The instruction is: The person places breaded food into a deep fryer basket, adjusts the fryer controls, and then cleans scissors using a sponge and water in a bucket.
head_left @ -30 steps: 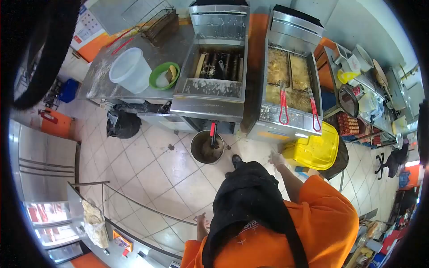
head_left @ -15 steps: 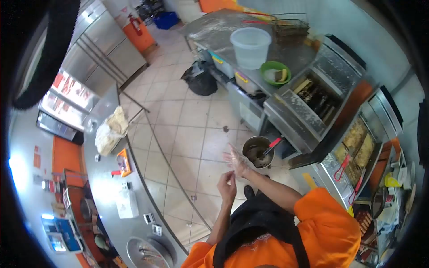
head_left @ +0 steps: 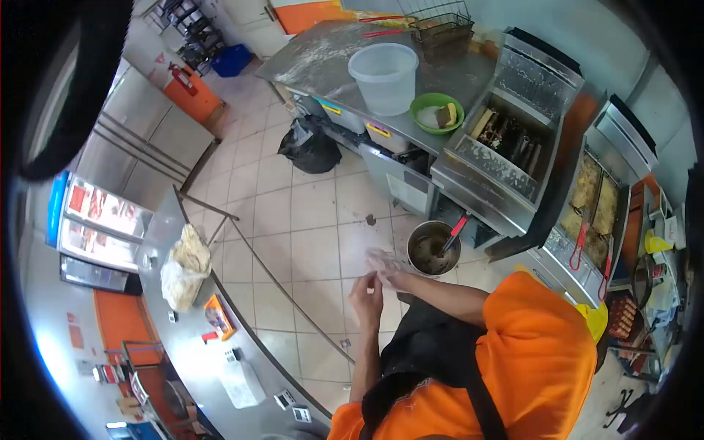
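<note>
My right hand [head_left: 390, 270] wears a thin, clear plastic glove [head_left: 379, 259] and is held out over the tiled floor. Its fingers look stretched out, though motion blurs them. Just below, my left hand [head_left: 365, 299] is bare, its fingertips pinched together at the glove's edge near the right wrist. Close beyond my right hand, a metal pot [head_left: 415, 265] stands on the floor with dark residue inside. A red-handled tool [head_left: 456, 232] leans in it.
Deep fryers [head_left: 484, 172] stand at the right. A floury steel table [head_left: 315, 62] behind carries a plastic bucket [head_left: 383, 81] and a green bowl [head_left: 431, 126]. A black bag [head_left: 312, 150] sits on the floor. Left, a steel counter [head_left: 165, 293] holds bagged dough [head_left: 185, 275].
My view has shifted, bringing the pot closer to my right hand in the picture. My left fingertips stay at the glove's edge; the right fingers now look blurred.
</note>
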`<state>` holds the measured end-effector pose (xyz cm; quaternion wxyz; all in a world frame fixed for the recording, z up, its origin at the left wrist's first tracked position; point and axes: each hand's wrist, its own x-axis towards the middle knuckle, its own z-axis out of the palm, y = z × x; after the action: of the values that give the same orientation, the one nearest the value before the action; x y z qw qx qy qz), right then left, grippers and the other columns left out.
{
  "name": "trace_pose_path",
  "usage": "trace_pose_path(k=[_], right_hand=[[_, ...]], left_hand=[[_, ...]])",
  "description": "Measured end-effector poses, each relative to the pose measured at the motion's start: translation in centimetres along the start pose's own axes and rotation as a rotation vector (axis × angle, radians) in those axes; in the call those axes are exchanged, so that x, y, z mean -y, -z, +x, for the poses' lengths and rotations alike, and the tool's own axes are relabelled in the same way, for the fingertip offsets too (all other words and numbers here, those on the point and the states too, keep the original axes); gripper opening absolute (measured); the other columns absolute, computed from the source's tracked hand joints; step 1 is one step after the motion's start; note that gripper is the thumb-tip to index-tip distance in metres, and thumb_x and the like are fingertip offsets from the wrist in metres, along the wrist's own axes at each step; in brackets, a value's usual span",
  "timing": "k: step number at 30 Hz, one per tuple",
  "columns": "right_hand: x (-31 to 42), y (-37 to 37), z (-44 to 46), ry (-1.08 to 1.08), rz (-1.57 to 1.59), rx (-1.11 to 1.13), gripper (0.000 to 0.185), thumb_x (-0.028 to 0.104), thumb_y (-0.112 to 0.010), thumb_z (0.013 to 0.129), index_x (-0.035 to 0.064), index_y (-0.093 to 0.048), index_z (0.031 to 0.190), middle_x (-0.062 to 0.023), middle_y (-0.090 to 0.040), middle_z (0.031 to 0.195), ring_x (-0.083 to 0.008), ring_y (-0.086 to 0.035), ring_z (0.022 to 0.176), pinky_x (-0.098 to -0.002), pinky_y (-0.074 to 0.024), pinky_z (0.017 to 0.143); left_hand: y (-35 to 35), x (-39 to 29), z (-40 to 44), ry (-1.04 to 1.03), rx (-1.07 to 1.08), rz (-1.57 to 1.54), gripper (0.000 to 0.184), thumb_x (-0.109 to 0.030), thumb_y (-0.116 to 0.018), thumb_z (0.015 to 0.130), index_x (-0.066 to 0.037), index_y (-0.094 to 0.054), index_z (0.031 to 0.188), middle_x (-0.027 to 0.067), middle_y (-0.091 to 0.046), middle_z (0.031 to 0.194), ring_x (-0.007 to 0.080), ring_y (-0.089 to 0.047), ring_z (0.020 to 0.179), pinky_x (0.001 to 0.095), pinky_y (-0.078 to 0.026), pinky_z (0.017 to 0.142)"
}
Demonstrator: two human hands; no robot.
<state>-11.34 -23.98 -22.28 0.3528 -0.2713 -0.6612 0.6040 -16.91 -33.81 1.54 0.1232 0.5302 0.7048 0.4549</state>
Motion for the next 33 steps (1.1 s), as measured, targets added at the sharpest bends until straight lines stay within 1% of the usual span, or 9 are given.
trace_pose_path(k=[6, 11, 15, 16, 22, 24, 27, 28, 33], right_hand=[[13.4, 2.7, 8.7, -0.755, 1.04, -0.287, 0.021, 0.017, -0.052, 0.096, 0.007, -0.058, 0.113, -0.0014, -0.059, 0.1, -0.0112, -0.058, 0.09, -0.0256, -0.05, 0.075], [4.6, 1.4, 17.8, -0.828, 0.556, -0.157, 0.044, 0.041, -0.043, 0.1, 0.0085, -0.053, 0.127, -0.0051, -0.055, 0.12, -0.0132, -0.049, 0.111, -0.0277, -0.0392, 0.095], [7.3, 3.3, 25.2, -0.644, 0.414, -0.321, 0.028, 0.021, -0.049, 0.094, 0.0063, -0.056, 0.117, -0.0038, -0.059, 0.104, -0.0182, -0.056, 0.092, -0.0331, -0.0473, 0.078], [-1.5, 4.4, 27.3, -0.379, 0.358, 0.003, 0.033, 0.025, -0.046, 0.095, 0.0055, -0.054, 0.12, -0.0069, -0.057, 0.108, -0.019, -0.057, 0.095, -0.0332, -0.0478, 0.082], [8.4, 11.3, 37.8, -0.645, 0.36, -0.473, 0.041, 0.026, -0.047, 0.094, 0.0101, -0.044, 0.132, -0.0137, -0.046, 0.128, -0.0247, -0.047, 0.115, -0.036, -0.0439, 0.095], [-3.7, 12.6, 37.4, -0.018, -0.347, -0.358, 0.046, 0.027, -0.047, 0.094, 0.0101, -0.043, 0.137, -0.0165, -0.046, 0.132, -0.0269, -0.045, 0.124, -0.0351, -0.0421, 0.099], [-3.9, 15.1, 41.5, -0.368, 1.034, -0.528, 0.037, 0.023, -0.052, 0.091, 0.0099, -0.054, 0.125, -0.0152, -0.056, 0.118, -0.0263, -0.054, 0.111, -0.0345, -0.0458, 0.092], [-5.2, 15.1, 42.7, -0.291, 0.64, -0.483, 0.034, 0.023, -0.051, 0.091, 0.0062, -0.055, 0.121, -0.0141, -0.057, 0.114, -0.025, -0.056, 0.106, -0.0336, -0.0474, 0.088], [7.2, 7.4, 55.7, -0.673, 0.88, -0.889, 0.021, 0.016, -0.058, 0.088, 0.0025, -0.058, 0.104, -0.0101, -0.063, 0.103, -0.0232, -0.06, 0.092, -0.0329, -0.0477, 0.077]], left_hand=[[-4.5, 4.3, 12.1, -0.013, 0.164, 0.038, 0.011, -0.006, -0.066, 0.08, -0.001, -0.069, 0.089, 0.0156, -0.065, 0.077, 0.0293, -0.066, 0.069, 0.0356, -0.052, 0.063], [-5.4, 10.4, 22.5, 0.216, 0.264, 0.146, 0.011, -0.008, -0.067, 0.078, -0.001, -0.07, 0.084, 0.0169, -0.067, 0.073, 0.0304, -0.067, 0.068, 0.0357, -0.052, 0.064], [-6.1, 11.5, 30.9, 0.166, 0.259, 0.051, 0.012, -0.01, -0.068, 0.077, -0.001, -0.071, 0.085, 0.0168, -0.068, 0.072, 0.0307, -0.067, 0.066, 0.0361, -0.052, 0.064], [-6.3, 11.4, 32.5, 0.149, 0.252, 0.03, 0.011, -0.009, -0.068, 0.077, -0.001, -0.071, 0.084, 0.0168, -0.067, 0.075, 0.0304, -0.067, 0.067, 0.0362, -0.052, 0.064], [-9.8, 9.2, 37.4, -0.199, 0.463, -0.023, 0.001, -0.001, -0.061, 0.078, -0.001, -0.063, 0.078, 0.0195, -0.062, 0.077, 0.0391, -0.062, 0.072, 0.0448, -0.05, 0.065], [-10.8, 9.6, 40.0, -0.232, 0.56, -0.05, 0.001, -0.001, -0.061, 0.078, -0.001, -0.061, 0.077, 0.0198, -0.061, 0.076, 0.0398, -0.061, 0.07, 0.0456, -0.049, 0.064], [-12.0, 10.8, 45.9, -0.273, 0.604, -0.095, 0.003, -0.004, -0.061, 0.078, -0.001, -0.062, 0.078, 0.0202, -0.062, 0.075, 0.0398, -0.061, 0.069, 0.0459, -0.049, 0.063], [-12.8, 12.5, 48.7, -0.283, 0.586, -0.087, 0.004, -0.006, -0.062, 0.078, -0.002, -0.063, 0.078, 0.02, -0.062, 0.075, 0.0392, -0.061, 0.07, 0.0458, -0.048, 0.063], [-17.0, 25.9, 63.6, -0.221, 0.631, 0.062, 0.008, -0.014, -0.069, 0.072, -0.006, -0.068, 0.075, 0.0146, -0.066, 0.072, 0.0314, -0.065, 0.069, 0.0398, -0.05, 0.063]])
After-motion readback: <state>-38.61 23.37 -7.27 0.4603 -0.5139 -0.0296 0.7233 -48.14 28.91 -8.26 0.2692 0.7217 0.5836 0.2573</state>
